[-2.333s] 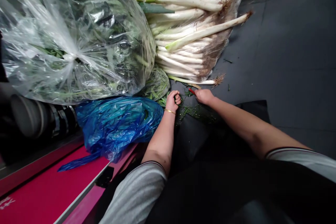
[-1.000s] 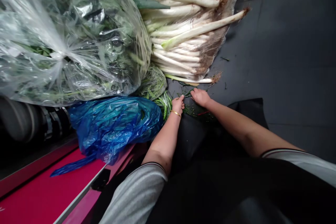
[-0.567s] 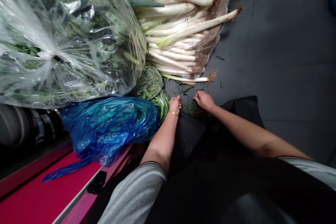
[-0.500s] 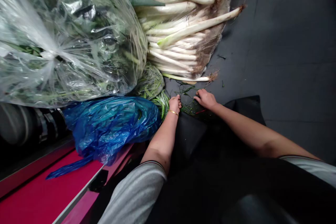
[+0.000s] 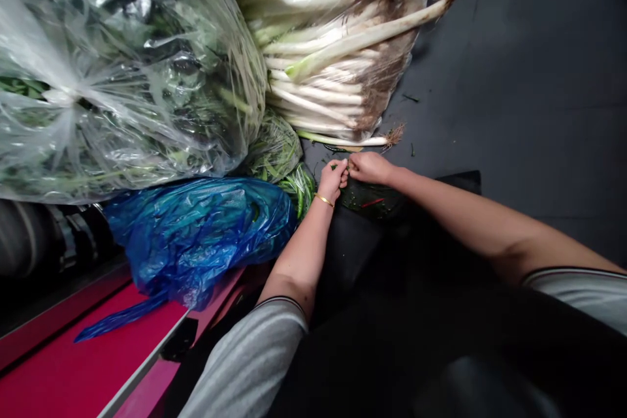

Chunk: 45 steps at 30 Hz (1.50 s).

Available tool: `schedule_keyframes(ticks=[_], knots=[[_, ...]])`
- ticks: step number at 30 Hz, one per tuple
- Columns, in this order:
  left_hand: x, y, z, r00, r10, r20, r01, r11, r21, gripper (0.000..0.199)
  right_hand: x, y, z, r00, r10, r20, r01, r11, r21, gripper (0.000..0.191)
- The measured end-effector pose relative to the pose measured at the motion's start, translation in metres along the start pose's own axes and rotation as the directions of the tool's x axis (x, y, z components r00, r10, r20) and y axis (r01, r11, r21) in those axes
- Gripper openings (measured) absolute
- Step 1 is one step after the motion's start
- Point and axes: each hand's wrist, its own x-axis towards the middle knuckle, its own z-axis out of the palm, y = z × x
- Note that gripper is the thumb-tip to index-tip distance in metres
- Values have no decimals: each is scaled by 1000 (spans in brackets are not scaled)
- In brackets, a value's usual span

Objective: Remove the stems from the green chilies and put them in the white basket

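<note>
My left hand [image 5: 334, 177], with a gold bracelet at the wrist, is closed in a pinch. A bit of a green chili pepper [image 5: 334, 167] shows at its fingers. Against its fingertips, my right hand [image 5: 369, 168] is also closed; what lies in its fingers is hidden. Just beyond the hands a dark green chili pepper [image 5: 335, 148] lies on the floor. Below them is a red chili pepper [image 5: 372, 202] among small green stems and scraps. Left of my left hand sits a clear bag of green peppers [image 5: 300, 188].
Leeks with roots [image 5: 337, 88] lie on plastic ahead. A big knotted clear bag of greens [image 5: 161, 78] fills the upper left. Below it are a blue plastic bag [image 5: 206, 235] and a pink surface [image 5: 108, 346]. Dark floor tiles [image 5: 519, 78] extend right.
My right hand has moved left and closed, meeting my left hand, which has risen slightly. The view has shifted a little, so the bags and leeks appear further left.
</note>
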Motion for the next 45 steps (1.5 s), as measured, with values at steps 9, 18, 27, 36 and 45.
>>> schedule_keyframes(ticks=[9, 18, 27, 36, 45], knots=[[-16, 52, 18, 656, 705, 270, -710, 453, 539, 24, -33, -26, -40, 940, 310, 146, -262, 378, 888, 30], [-23, 80, 7, 919, 271, 287, -312, 944, 109, 30, -39, -16, -52, 918, -231, -322, 285, 950, 129, 26], [-14, 58, -53, 917, -75, 392, 222, 912, -346, 30, -54, 23, 10, 918, -114, 379, 293, 840, -456, 31], [-6, 59, -60, 969, 6, 249, 77, 944, -320, 17, 20, 7, 26, 998, 30, 64, 5, 874, -485, 43], [8, 40, -53, 988, -153, -4, 149, 967, -205, 25, 33, 8, 10, 998, -1, -68, -31, 887, -461, 40]])
